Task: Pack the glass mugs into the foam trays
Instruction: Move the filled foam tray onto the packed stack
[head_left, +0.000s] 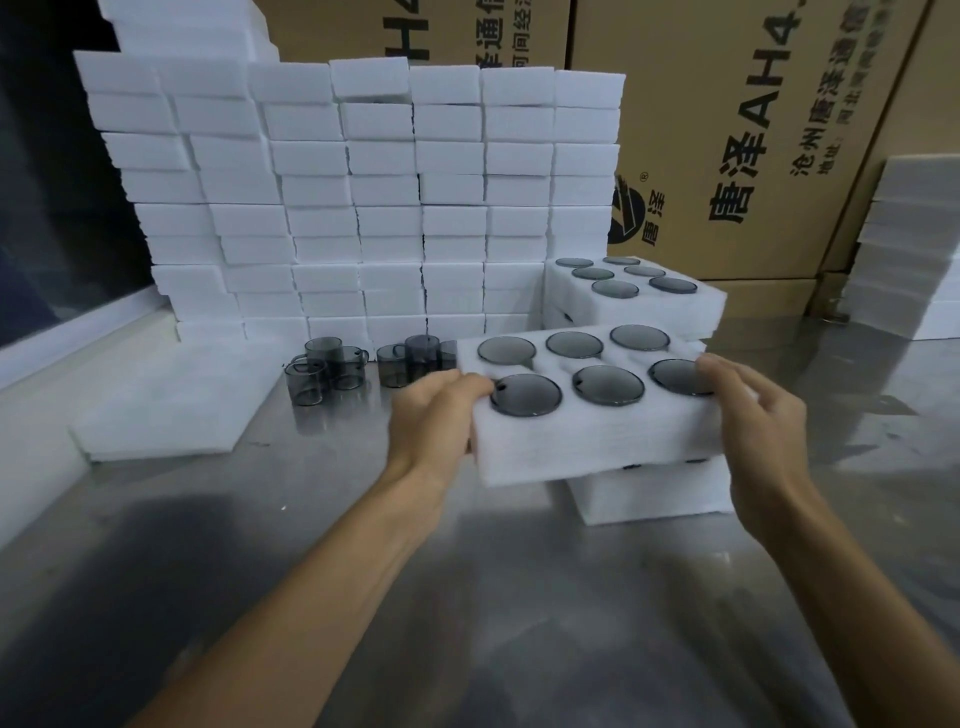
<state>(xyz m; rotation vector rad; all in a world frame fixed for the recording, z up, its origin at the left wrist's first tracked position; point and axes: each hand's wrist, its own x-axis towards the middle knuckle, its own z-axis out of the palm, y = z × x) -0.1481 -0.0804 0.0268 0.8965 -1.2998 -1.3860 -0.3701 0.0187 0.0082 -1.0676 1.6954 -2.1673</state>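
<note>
Far left: a dark window pane (57, 171) above a pale sill, then a flat white foam sheet (171, 400) lying on the steel table (467, 597). Behind it, a tall wall of stacked foam blocks (363, 197), reaching from the sheet across to mid-frame. At the foot of that wall, a cluster of loose smoky glass mugs (353, 366), upright, handles showing, just left of the held tray. Left hand (434, 415) gripping the left end of a filled foam tray (597, 415), fingers curled over its top edge beside a mug rim. Six mugs seated in the tray's holes, tray tilted and raised above another foam tray (649, 493) on the table. Right hand (753, 415) clasping the right end, fingers wrapped over the corner. Behind, a second filled tray (639, 296) on a stack. Printed cardboard cartons (753, 130) at the back; more foam (909, 249) stacked at far right. Bare reflective steel in the foreground, beneath both forearms.
</note>
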